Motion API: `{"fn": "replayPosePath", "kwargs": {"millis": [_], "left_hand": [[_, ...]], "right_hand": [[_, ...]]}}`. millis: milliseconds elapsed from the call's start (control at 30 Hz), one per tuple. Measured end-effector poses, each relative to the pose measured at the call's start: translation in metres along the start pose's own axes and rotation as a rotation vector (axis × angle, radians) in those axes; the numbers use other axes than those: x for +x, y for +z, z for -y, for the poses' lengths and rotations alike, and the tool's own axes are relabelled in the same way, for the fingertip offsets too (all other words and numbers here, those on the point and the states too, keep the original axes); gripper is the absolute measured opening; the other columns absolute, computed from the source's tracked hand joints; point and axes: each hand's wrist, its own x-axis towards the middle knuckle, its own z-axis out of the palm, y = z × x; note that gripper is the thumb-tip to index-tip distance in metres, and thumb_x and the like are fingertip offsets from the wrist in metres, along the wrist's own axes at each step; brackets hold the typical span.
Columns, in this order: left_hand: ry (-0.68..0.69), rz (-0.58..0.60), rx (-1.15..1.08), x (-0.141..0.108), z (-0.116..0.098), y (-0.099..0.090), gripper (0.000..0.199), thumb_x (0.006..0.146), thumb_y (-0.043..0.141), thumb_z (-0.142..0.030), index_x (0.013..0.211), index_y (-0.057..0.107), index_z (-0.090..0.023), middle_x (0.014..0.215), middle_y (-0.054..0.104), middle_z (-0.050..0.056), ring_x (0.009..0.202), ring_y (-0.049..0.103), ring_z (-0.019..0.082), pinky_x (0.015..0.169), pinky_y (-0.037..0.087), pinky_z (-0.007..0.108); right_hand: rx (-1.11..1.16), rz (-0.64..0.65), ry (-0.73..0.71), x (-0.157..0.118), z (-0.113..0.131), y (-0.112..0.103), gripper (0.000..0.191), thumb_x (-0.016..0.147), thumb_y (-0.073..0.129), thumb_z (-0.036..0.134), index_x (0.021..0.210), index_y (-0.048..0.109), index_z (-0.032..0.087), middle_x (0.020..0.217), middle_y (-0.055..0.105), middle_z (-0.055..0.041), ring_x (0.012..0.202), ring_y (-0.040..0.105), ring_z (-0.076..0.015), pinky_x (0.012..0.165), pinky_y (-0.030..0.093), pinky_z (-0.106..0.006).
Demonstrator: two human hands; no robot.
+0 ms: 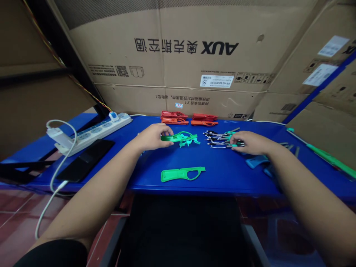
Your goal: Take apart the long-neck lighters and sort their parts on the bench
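My left hand [155, 136] pinches a green plastic shell [175, 138] by its left end, above the blue table. Small teal plastic pieces [189, 140] lie just beyond and under that shell's right end. A second green shell [178, 174] with an oval opening lies flat near the table's front edge. On the right, my right hand [246, 142] has its fingers closed at the right end of a row of thin metal rods with black parts and white wires [217, 140]. Teal parts show around its fingertips; whether one is gripped is too small to tell.
Red shells [174, 120] and orange-red shells [204, 122] are stacked at the back against a cardboard wall [183, 78]. A power strip [94, 130] and black phone [85, 160] lie left. Blue pieces [257, 161] sit under my right forearm; a long green tool [330, 159] lies right.
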Motion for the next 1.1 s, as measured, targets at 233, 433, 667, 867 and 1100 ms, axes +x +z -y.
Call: {"fn": "replayPosePath", "kwargs": {"millis": [233, 433, 667, 867, 1100], "left_hand": [[-0.188, -0.051, 0.250, 0.026, 0.016, -0.003, 0.033, 0.081, 0.069, -0.045, 0.101, 0.069, -0.019, 0.101, 0.069, 0.008, 0.092, 0.064, 0.024, 0.079, 0.048, 0.033], [-0.215, 0.019, 0.360, 0.071, 0.045, -0.014, 0.033, 0.080, 0.067, -0.041, 0.103, 0.072, -0.018, 0.102, 0.069, 0.011, 0.097, 0.063, 0.029, 0.081, 0.047, 0.035], [-0.173, 0.071, 0.407, 0.087, 0.062, -0.004, 0.034, 0.080, 0.066, -0.042, 0.106, 0.073, -0.021, 0.108, 0.070, 0.009, 0.100, 0.063, 0.025, 0.085, 0.047, 0.031], [-0.183, 0.080, 0.412, 0.089, 0.068, -0.001, 0.035, 0.081, 0.066, -0.044, 0.108, 0.072, -0.023, 0.106, 0.072, 0.008, 0.096, 0.065, 0.025, 0.082, 0.047, 0.030], [-0.178, 0.088, 0.394, 0.087, 0.075, 0.001, 0.036, 0.081, 0.065, -0.045, 0.108, 0.071, -0.023, 0.106, 0.073, 0.008, 0.093, 0.066, 0.024, 0.075, 0.046, 0.029]], "right_hand": [[-0.141, 0.013, 0.036, 0.016, 0.004, -0.010, 0.020, 0.079, 0.067, 0.041, 0.083, 0.065, 0.022, 0.088, 0.066, -0.0072, 0.082, 0.060, -0.0241, 0.072, 0.044, -0.034], [-0.120, -0.098, -0.120, 0.012, 0.055, -0.010, 0.021, 0.091, 0.056, 0.036, 0.088, 0.070, 0.020, 0.091, 0.069, -0.0093, 0.084, 0.063, -0.0236, 0.074, 0.046, -0.036], [0.020, -0.086, -0.485, -0.006, 0.149, 0.034, 0.025, 0.097, 0.054, 0.038, 0.103, 0.075, 0.025, 0.088, 0.070, -0.0037, 0.075, 0.062, -0.0165, 0.066, 0.045, -0.029], [-0.092, -0.057, -0.504, -0.001, 0.166, 0.049, 0.026, 0.098, 0.049, 0.030, 0.095, 0.072, 0.021, 0.086, 0.069, -0.0046, 0.071, 0.061, -0.0162, 0.064, 0.045, -0.029], [-0.083, -0.273, -0.120, 0.064, 0.053, -0.007, 0.024, 0.095, 0.053, 0.031, 0.094, 0.074, 0.020, 0.095, 0.071, -0.0081, 0.086, 0.066, -0.0201, 0.078, 0.050, -0.033]]}}
